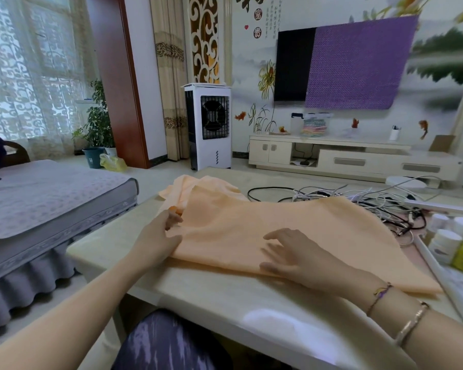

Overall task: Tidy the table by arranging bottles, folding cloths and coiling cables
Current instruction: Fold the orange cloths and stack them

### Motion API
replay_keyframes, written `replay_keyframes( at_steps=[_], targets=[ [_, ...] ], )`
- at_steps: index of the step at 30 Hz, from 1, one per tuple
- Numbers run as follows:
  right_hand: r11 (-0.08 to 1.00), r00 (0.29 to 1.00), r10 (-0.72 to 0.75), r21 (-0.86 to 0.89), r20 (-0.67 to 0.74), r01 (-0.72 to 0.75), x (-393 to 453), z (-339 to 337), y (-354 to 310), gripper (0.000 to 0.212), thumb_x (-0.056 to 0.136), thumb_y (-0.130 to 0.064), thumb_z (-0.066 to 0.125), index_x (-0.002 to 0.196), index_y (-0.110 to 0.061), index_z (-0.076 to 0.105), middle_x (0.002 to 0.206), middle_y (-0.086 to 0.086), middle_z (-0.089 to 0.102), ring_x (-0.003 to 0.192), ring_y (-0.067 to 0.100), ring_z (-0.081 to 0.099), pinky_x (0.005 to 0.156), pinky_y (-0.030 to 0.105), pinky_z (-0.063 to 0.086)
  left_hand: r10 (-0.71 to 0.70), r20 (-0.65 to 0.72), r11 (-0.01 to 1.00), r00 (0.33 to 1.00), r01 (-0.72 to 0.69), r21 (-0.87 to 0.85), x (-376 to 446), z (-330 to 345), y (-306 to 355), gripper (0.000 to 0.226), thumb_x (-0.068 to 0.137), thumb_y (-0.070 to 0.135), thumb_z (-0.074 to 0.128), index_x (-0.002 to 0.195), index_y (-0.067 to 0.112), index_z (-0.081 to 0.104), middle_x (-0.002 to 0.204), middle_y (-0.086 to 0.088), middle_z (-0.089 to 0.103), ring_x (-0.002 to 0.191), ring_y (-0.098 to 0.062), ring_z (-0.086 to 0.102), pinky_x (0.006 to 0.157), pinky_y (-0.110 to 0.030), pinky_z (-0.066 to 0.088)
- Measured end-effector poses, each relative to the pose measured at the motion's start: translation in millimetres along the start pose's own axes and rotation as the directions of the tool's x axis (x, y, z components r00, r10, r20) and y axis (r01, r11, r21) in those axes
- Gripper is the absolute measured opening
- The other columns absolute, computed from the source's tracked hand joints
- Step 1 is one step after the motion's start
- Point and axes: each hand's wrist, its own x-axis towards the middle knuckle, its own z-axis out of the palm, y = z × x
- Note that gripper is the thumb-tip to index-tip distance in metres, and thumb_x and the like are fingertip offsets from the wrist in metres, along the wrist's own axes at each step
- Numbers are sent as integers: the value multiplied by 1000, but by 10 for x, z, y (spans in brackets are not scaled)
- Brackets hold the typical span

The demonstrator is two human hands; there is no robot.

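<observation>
Two hands work the orange cloth (265, 231) spread mid-surface: our left hand (158, 236) pinches its nine-o'clock edge, our right hand (294, 252) presses flat with fingers spread, and we judge it light, limp, best gripped at corners.

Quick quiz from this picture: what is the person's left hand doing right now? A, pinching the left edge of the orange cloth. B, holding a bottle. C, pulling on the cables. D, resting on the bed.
A: the left hand has its thumb and fingers closed on the left edge of the orange cloth, clear of bottles and cables.
</observation>
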Motion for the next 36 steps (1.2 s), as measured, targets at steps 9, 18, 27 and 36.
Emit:
replay_keyframes(
  at_steps=[9, 18, 27, 36],
  targets=[
    [959, 963, 122, -277, 242, -52, -384, -241, 100, 55, 84, -18, 48, 137, -27, 34, 132, -3, 48, 123, 20, 45, 97, 36, 41, 19, 53, 969, 998, -32, 245, -124, -63, 77, 58, 85, -1, 44, 133, 30, 52, 156, 7, 27, 139, -20, 31, 109, -33, 28],
    [902, 967, 234, -394, 99, -178, -494, -255, 252, 54, 89, -10, 40, 139, -27, 33, 130, 7, 51, 120, 26, 49, 90, 32, 41, 260, 303, 906, 917, -340, 252, -311, 25, 286, 90, 68, 88, 23, 136, 35, 49, 147, 11, 41, 138, -10, 31, 110, -28, 23],
    [828, 973, 178, -511, -148, -230, -662, -409, 270, 28, 89, -8, 38, 114, -18, 46, 106, 8, 58, 99, 30, 56, 70, 35, 38, 262, 508, 672, 821, -533, 515, -489, 280, 499, 61, 94, 13, 40, 150, 31, 23, 155, 8, 29, 141, -12, 27, 114, -26, 21],
    [895, 933, 345, -262, -105, -361, -720, -711, 173, 12, 74, -10, 49, 65, -16, 44, 79, 0, 55, 86, 27, 54, 58, 28, 36, 185, 436, 857, 881, -362, 367, -482, -135, 767, 30, 85, 6, 39, 78, 18, 66, 85, 1, 60, 84, -17, 54, 75, -33, 42]
  ],
)
